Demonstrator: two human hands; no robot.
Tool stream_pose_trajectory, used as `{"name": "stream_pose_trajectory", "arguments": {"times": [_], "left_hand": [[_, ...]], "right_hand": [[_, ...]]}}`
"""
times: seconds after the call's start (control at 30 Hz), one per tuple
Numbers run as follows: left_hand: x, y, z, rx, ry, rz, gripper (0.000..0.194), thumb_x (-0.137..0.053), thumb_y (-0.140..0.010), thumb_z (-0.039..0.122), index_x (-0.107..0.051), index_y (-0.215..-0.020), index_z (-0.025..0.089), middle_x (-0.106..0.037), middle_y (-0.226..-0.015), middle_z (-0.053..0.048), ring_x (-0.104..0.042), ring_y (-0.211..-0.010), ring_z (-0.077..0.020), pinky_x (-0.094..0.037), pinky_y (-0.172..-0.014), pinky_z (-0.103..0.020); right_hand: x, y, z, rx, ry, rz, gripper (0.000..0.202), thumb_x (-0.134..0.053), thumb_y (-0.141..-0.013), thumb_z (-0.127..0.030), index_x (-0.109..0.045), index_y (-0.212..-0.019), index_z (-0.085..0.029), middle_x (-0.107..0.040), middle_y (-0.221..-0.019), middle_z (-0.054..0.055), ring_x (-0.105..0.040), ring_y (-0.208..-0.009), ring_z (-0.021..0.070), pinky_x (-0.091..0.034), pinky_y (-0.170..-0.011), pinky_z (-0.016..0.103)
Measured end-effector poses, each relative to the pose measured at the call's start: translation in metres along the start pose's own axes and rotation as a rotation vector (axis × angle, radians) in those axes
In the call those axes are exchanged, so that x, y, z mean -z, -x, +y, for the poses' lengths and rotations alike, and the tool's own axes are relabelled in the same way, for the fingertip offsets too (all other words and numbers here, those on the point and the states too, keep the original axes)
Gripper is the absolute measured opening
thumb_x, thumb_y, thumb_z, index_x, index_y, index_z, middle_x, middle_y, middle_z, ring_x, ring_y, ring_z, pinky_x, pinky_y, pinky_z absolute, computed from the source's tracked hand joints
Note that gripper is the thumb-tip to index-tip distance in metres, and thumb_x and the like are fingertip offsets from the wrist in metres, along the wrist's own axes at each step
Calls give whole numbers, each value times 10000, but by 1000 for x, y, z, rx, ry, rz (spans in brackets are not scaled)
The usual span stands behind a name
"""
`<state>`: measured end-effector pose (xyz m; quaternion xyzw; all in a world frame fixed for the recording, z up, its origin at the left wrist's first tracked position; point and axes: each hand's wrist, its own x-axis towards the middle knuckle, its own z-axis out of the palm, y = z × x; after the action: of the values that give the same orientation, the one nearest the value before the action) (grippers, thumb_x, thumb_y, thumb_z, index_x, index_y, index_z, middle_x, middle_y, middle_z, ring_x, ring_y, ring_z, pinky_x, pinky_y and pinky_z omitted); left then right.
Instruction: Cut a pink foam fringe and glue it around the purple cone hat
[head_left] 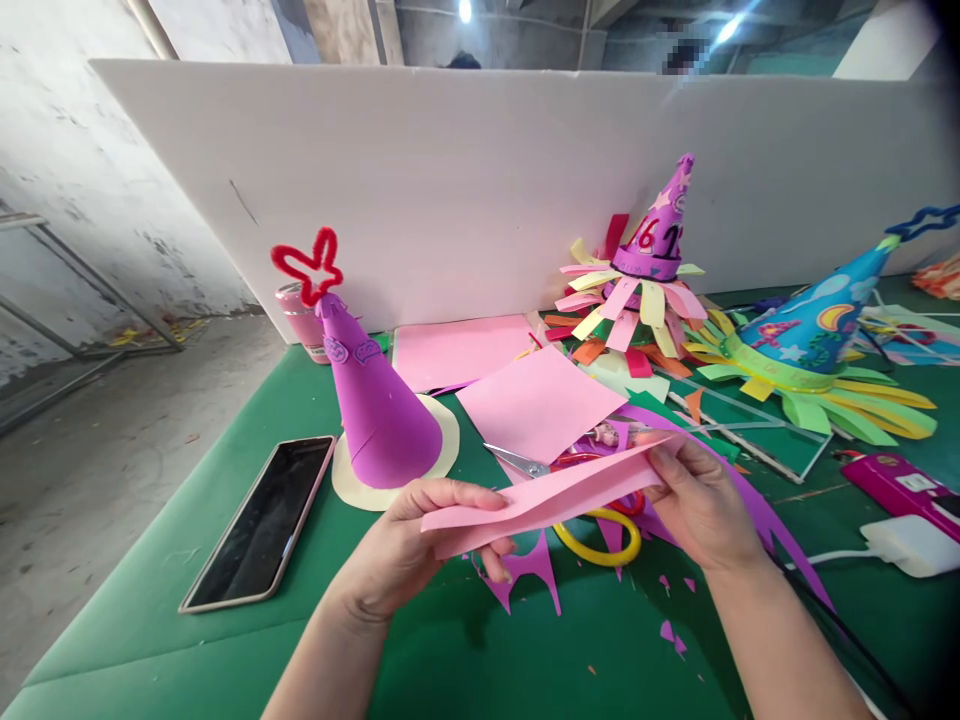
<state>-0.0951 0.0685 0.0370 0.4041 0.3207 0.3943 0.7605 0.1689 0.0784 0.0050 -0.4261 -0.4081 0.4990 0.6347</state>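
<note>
A folded strip of pink paper (547,497) is stretched between my two hands above the green table. My left hand (439,525) pinches its left end, the thumb on top and the fingers below. At the right end, my right hand (694,495) grips the strip between thumb and fingers. Scissors with yellow and red handles (600,545) lie beneath the strip, their metal blades pointing left. Beyond them rests a flat pink sheet (541,400). A purple cone hat (386,420) on a cream disc, topped with a red pipe-cleaner shape (311,265), stands beyond my left hand.
A phone (262,525) lies at the left of the green table (150,540). Fringed purple (649,250) and blue (817,320) hats stand at the back right. Purple scraps (536,570), a white charger (911,545) and a can (300,320) are around. A white board (450,190) spans the back.
</note>
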Motion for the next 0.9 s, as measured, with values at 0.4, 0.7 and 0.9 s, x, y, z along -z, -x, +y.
{"name": "stream_pose_trajectory", "arguments": {"times": [0.4, 0.7, 0.9], "left_hand": [[-24, -14, -26, -36, 48, 90, 184, -716, -688, 286, -739, -846, 194, -745, -867, -100, -692, -819, -234, -469, -865, -359], [-28, -16, -33, 14, 147, -34, 186, -646, -772, 210, -721, -940, 182, -745, -859, -102, -693, -822, -204, -482, -838, -322], [-23, -14, -38, 26, 41, -60, 207, -609, -799, 217, -705, -980, 189, -738, -899, -101, -677, -882, -234, -449, -891, -376]], "right_hand": [[-60, 32, 5, -419, -292, -301, 424, -631, -764, -516, -596, -1103, -264, -633, -864, 11, -556, -739, 142, -447, -646, 238], [-63, 25, 13, -346, -162, -52, 300, -706, -722, -436, -587, -619, -180, -358, -491, -69, -293, -467, 75, -271, -427, 200], [-58, 23, 18, -303, -149, -11, 301, -717, -715, -412, -558, -592, -187, -330, -488, -76, -277, -465, 77, -254, -424, 205]]}}
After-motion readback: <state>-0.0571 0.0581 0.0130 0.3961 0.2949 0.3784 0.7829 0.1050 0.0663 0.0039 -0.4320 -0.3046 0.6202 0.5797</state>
